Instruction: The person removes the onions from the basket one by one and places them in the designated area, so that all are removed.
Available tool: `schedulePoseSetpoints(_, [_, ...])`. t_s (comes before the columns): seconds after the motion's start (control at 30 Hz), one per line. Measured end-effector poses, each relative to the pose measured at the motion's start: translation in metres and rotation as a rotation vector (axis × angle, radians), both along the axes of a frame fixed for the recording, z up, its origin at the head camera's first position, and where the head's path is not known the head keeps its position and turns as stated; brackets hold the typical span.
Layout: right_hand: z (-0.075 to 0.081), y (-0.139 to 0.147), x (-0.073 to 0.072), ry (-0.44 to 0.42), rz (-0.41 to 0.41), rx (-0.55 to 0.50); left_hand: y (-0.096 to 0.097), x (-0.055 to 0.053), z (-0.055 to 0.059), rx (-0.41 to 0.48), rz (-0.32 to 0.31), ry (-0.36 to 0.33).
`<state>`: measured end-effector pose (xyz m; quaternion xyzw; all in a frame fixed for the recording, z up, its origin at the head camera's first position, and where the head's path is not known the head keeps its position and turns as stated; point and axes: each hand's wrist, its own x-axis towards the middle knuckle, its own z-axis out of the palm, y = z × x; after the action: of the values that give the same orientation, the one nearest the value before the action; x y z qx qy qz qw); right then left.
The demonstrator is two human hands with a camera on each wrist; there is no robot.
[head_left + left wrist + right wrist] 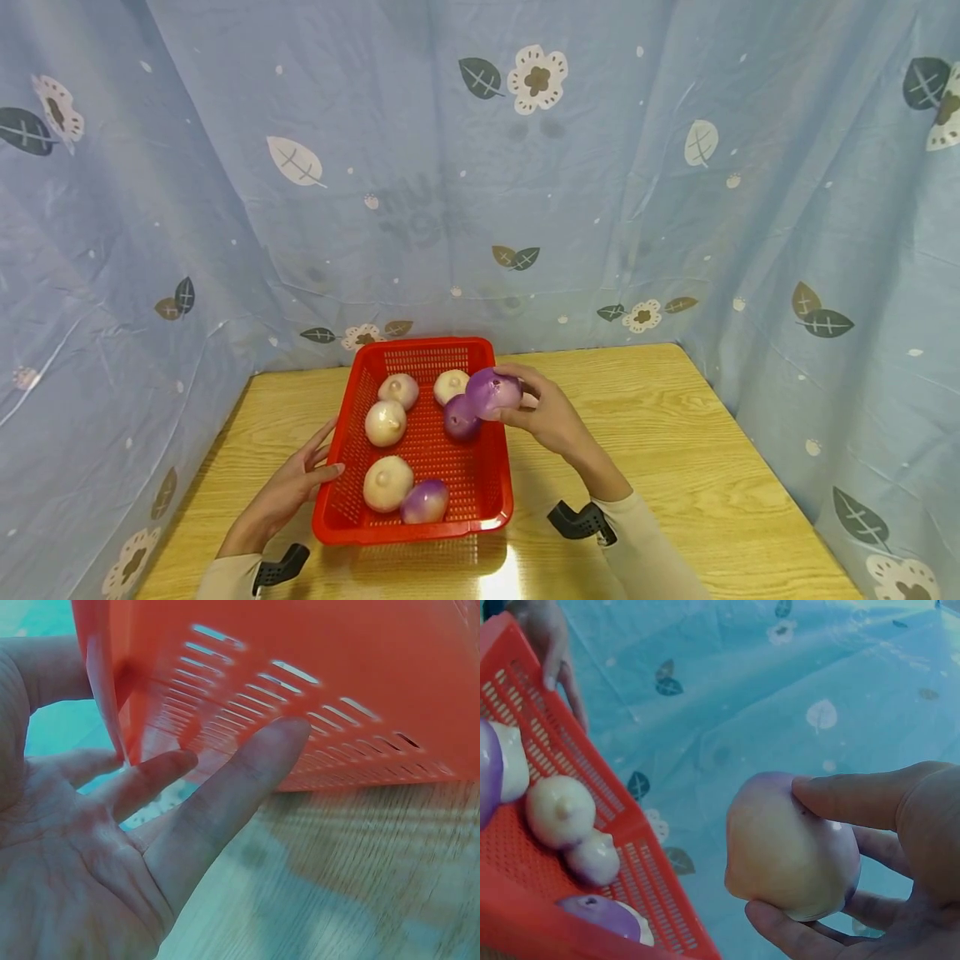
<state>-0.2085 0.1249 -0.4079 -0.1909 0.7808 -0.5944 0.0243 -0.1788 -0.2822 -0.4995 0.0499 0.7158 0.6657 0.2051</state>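
Observation:
My right hand (546, 414) holds a purple-and-white turnip (492, 394) above the right wall of a red plastic basket (498, 475). In the right wrist view, thumb and fingers curve around that turnip (787, 847), its pale side showing. My left hand (288, 492) grips the basket's left rim, thumb over the edge; in the left wrist view, its fingers (247, 765) lie against the slotted outer wall. Inside the basket sit several other turnips: pale ones such as this (387, 483) at the front left, and purple ones at the front (424, 502) and right side (462, 417).
The basket stands on a wooden table (637, 433), near its left half. A blue curtain (420, 167) with leaf and flower prints encloses the back and both sides. Dark wrist mounts (581, 521) sit on both forearms.

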Motion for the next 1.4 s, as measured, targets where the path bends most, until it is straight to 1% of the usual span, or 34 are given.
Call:
schedulePoseSetpoints(0.07, [-0.002, 0.003, -0.002, 0.01, -0.027, 0.009, 0.0, 0.0, 0.0, -0.004, 0.0, 0.002])
schedulePoseSetpoints(0.27, [-0.009, 0.014, -0.007, -0.016, -0.082, 0.004, 0.002, 0.001, -0.001, 0.002, 0.0, -0.003])
schedulePoseSetpoints(0.4, [-0.015, 0.022, -0.008, -0.019, -0.124, 0.015, 0.001, 0.002, -0.001, 0.004, -0.001, -0.001])
schedulePoseSetpoints(0.6, [-0.024, 0.034, -0.011, -0.004, -0.154, 0.023, 0.002, 0.002, -0.002, 0.003, 0.002, -0.003])
schedulePoseSetpoints(0.7, [-0.029, 0.04, -0.014, -0.022, -0.185, 0.025, 0.002, 0.002, -0.002, -0.003, 0.003, -0.002])
schedulePoseSetpoints(0.93, [-0.041, 0.057, -0.02, -0.09, -0.26, 0.028, 0.003, 0.001, -0.003, -0.023, 0.038, -0.022])
schedulePoseSetpoints(1.03, [-0.047, 0.064, -0.023, -0.113, -0.282, 0.035, 0.002, 0.001, -0.004, -0.027, 0.035, -0.019])
schedulePoseSetpoints(1.2, [-0.055, 0.073, -0.029, -0.126, -0.321, 0.037, 0.002, 0.0, -0.003, -0.025, 0.035, -0.015])
schedulePoseSetpoints(1.23, [-0.057, 0.074, -0.031, -0.129, -0.329, 0.037, 0.002, 0.0, -0.002, -0.026, 0.028, -0.009])
schedulePoseSetpoints(1.33, [-0.063, 0.078, -0.038, -0.13, -0.353, 0.037, 0.002, 0.0, -0.001, -0.024, 0.038, -0.009])
schedulePoseSetpoints(1.4, [-0.068, 0.08, -0.044, -0.132, -0.372, 0.041, 0.001, -0.001, -0.001, -0.021, 0.034, -0.008])
